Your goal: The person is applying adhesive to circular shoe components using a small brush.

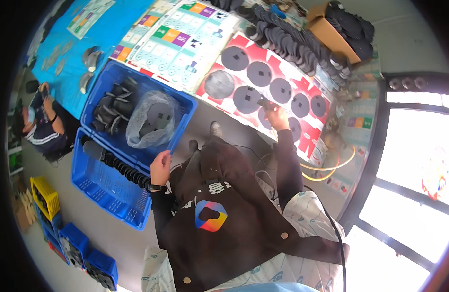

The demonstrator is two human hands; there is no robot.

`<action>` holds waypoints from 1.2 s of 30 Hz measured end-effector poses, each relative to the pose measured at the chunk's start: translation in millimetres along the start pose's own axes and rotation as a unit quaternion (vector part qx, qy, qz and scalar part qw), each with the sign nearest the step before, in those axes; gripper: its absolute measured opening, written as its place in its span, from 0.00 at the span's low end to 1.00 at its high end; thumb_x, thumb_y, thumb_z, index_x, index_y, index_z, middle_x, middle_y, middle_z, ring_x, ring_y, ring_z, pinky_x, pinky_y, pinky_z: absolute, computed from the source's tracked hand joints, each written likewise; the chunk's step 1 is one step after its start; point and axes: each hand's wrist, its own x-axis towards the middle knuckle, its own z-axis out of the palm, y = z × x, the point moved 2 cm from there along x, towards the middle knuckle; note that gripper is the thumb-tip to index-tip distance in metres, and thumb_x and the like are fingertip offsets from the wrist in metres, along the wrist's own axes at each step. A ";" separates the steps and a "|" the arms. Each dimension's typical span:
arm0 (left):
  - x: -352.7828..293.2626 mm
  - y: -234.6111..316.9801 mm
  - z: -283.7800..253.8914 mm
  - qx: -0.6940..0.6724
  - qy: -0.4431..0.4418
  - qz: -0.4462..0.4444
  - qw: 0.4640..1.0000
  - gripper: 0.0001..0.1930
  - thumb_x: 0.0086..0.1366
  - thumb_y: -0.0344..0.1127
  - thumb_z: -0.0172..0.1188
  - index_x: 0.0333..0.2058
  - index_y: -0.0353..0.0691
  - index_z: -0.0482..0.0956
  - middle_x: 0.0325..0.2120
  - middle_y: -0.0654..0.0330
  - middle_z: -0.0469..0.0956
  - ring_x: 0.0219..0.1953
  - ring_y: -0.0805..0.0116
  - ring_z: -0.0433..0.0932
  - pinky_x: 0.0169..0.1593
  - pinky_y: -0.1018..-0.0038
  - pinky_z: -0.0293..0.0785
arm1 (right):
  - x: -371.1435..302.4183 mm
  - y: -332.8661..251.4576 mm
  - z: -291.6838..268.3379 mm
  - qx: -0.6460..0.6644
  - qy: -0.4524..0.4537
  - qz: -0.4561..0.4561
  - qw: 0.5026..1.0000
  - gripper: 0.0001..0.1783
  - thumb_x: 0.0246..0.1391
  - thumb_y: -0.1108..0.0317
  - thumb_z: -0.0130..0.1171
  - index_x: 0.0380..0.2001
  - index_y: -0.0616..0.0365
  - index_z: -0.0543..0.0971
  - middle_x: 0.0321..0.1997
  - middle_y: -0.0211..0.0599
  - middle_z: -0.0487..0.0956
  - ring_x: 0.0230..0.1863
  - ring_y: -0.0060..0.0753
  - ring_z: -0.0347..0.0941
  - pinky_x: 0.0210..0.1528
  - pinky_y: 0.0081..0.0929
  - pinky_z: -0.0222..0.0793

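My right hand (pixel 274 113) reaches out over the red sheet (pixel 244 51) on the table, fingers closed on a dark round disc (pixel 264 118) at its near edge. Several more dark discs (pixel 259 74) lie in rows on that sheet. My left hand (pixel 160 167) hangs by the near corner of a blue crate (pixel 185 108), fingers loosely curled, touching the crate's rim; it holds nothing that I can see. The crate holds stacked dark discs (pixel 113 109) and a clear plastic bag (pixel 152 117) with discs inside.
A second blue crate (pixel 105 192) on the floor carries a long row of discs (pixel 120 166). Another person (pixel 42 124) sits at the left by a blue table (pixel 95 36). Disc stacks (pixel 295 41) and a cardboard box (pixel 329 31) stand at the back. Yellow and blue bins (pixel 64 224) sit lower left.
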 end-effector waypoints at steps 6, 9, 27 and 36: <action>35.7 15.2 14.4 0.013 -0.059 0.064 0.996 0.11 0.72 0.32 0.61 0.50 0.35 0.81 0.33 0.56 0.86 0.33 0.72 0.83 0.39 0.75 0.76 | -12.1 29.6 0.9 -0.055 0.059 -0.072 0.994 0.20 0.51 0.60 0.61 0.47 0.55 0.85 0.39 0.61 0.83 0.46 0.65 0.80 0.52 0.52 0.75; 38.3 16.7 13.8 0.016 -0.069 0.085 0.994 0.11 0.72 0.31 0.59 0.50 0.34 0.81 0.36 0.54 0.87 0.35 0.71 0.84 0.41 0.75 0.78 | -19.6 7.3 -3.8 -0.086 -0.028 -0.069 0.994 0.20 0.51 0.62 0.61 0.47 0.55 0.85 0.39 0.61 0.83 0.45 0.65 0.80 0.50 0.52 0.75; 10.8 31.5 57.7 0.010 -0.014 0.006 1.000 0.12 0.73 0.31 0.58 0.51 0.33 0.80 0.35 0.56 0.86 0.37 0.70 0.86 0.44 0.74 0.79 | 30.0 -8.3 -18.9 -0.128 -0.104 -0.165 0.972 0.16 0.45 0.63 0.62 0.36 0.60 0.84 0.31 0.55 0.83 0.37 0.59 0.81 0.41 0.45 0.74; 2.6 65.9 89.7 0.029 -0.008 -0.011 0.999 0.13 0.73 0.33 0.59 0.51 0.34 0.81 0.37 0.54 0.87 0.37 0.68 0.86 0.44 0.72 0.80 | 55.7 20.5 -49.0 -0.091 0.009 -0.128 0.987 0.14 0.49 0.67 0.56 0.38 0.59 0.84 0.37 0.61 0.82 0.44 0.69 0.78 0.45 0.54 0.74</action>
